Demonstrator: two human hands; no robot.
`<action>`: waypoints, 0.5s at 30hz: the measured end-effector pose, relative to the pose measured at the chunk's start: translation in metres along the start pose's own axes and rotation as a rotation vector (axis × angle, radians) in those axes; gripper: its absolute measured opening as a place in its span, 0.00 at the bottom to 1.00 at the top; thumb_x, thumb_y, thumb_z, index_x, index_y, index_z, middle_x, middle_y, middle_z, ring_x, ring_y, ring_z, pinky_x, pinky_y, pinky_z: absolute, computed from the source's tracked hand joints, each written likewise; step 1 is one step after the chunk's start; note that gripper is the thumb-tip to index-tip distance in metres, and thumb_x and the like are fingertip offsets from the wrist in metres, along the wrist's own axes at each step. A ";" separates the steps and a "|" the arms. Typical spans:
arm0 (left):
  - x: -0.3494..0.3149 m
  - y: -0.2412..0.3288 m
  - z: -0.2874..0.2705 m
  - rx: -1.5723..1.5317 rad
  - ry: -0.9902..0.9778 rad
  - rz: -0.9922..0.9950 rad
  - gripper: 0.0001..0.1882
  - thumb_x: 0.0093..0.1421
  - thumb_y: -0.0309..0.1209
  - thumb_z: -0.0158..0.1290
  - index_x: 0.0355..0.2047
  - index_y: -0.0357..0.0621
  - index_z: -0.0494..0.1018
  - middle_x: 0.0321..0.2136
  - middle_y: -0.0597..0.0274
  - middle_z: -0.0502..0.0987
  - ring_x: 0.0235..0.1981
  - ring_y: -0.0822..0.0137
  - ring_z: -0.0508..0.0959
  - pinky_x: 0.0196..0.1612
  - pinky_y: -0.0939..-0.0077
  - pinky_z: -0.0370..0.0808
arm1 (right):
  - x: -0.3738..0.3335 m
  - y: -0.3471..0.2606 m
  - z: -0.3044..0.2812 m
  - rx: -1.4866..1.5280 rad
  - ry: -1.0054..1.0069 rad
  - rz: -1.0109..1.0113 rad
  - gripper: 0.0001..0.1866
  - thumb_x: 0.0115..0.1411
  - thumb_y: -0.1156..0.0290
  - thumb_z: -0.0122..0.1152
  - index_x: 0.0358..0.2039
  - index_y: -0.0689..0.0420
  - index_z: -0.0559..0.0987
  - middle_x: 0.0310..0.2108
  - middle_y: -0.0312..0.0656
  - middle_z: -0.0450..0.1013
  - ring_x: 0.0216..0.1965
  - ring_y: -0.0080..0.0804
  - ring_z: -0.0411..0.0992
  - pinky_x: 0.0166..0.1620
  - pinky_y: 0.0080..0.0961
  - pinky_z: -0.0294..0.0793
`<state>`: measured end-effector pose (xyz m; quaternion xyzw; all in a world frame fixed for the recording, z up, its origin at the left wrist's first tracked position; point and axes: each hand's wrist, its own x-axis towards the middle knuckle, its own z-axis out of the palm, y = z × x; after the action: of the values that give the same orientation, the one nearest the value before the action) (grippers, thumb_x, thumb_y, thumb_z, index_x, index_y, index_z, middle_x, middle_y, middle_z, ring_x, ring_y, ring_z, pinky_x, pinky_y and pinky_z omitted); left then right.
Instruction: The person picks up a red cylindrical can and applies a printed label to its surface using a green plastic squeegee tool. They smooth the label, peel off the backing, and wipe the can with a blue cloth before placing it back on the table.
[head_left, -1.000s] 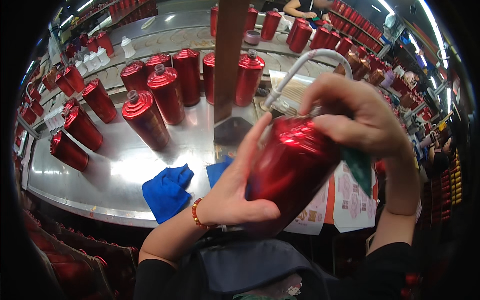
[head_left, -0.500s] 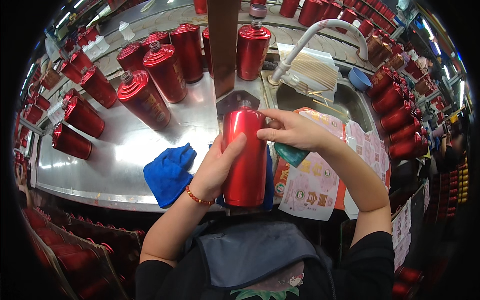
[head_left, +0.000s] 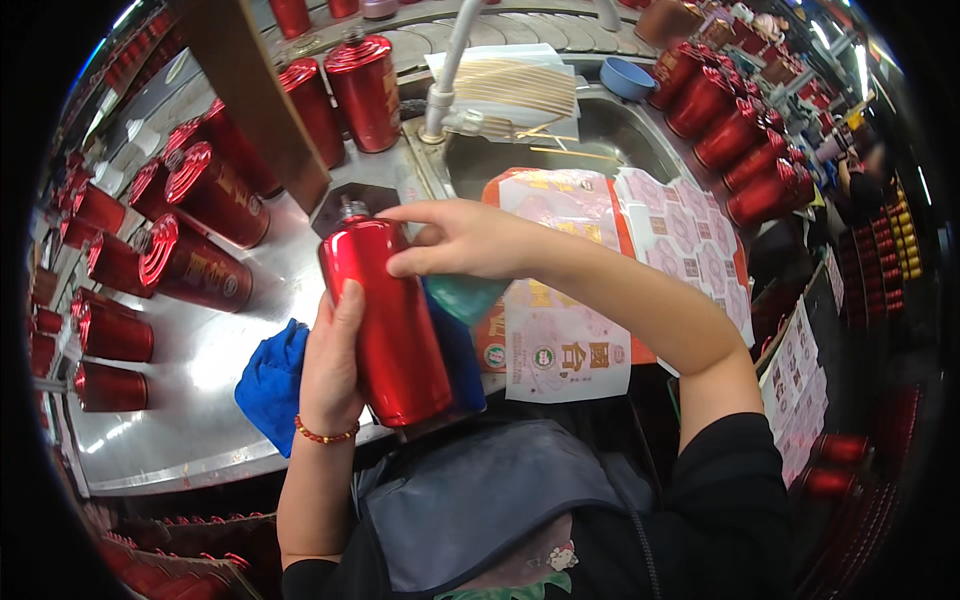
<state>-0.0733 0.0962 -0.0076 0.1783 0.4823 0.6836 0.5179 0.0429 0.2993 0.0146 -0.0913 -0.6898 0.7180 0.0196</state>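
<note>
A shiny metal bench (head_left: 185, 410) is carrying several red bottles (head_left: 203, 268) on its left side. A crumpled blue cloth (head_left: 272, 378) is lying near its front edge, while printed sheets (head_left: 570, 340) are spreading out on the right, before a sink (head_left: 635, 130).

Bottle (head_left: 390, 325): glossy metallic red, smooth-sided, clear narrow neck. Held tilted, neck away and leaning left, base toward the near edge of the table (head_left: 200, 420). Green piece (head_left: 468, 297): right of bottle, blurred, partly hidden.
</note>
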 end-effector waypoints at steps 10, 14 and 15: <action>0.010 0.011 -0.005 0.418 0.090 0.195 0.29 0.75 0.48 0.49 0.63 0.37 0.66 0.52 0.59 0.78 0.47 0.72 0.79 0.52 0.76 0.77 | 0.001 -0.015 -0.058 -0.506 0.252 0.007 0.29 0.66 0.60 0.67 0.63 0.61 0.75 0.42 0.43 0.85 0.44 0.23 0.81 0.49 0.22 0.76; 0.011 0.015 0.011 0.556 0.119 0.222 0.29 0.75 0.48 0.50 0.64 0.38 0.65 0.52 0.60 0.76 0.50 0.73 0.76 0.55 0.76 0.73 | -0.024 0.009 -0.189 -0.894 0.204 0.126 0.19 0.60 0.55 0.72 0.42 0.57 0.88 0.36 0.39 0.85 0.36 0.25 0.80 0.44 0.24 0.76; 0.010 0.014 0.010 0.511 0.122 0.205 0.29 0.75 0.48 0.50 0.64 0.38 0.65 0.53 0.60 0.76 0.50 0.73 0.76 0.56 0.76 0.73 | -0.029 0.008 -0.193 -0.996 0.175 0.211 0.20 0.59 0.56 0.73 0.43 0.59 0.87 0.37 0.41 0.84 0.37 0.28 0.81 0.44 0.26 0.77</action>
<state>-0.0771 0.1100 0.0065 0.3097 0.6486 0.5982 0.3544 0.1027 0.4853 0.0035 -0.2184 -0.9308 0.2901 -0.0412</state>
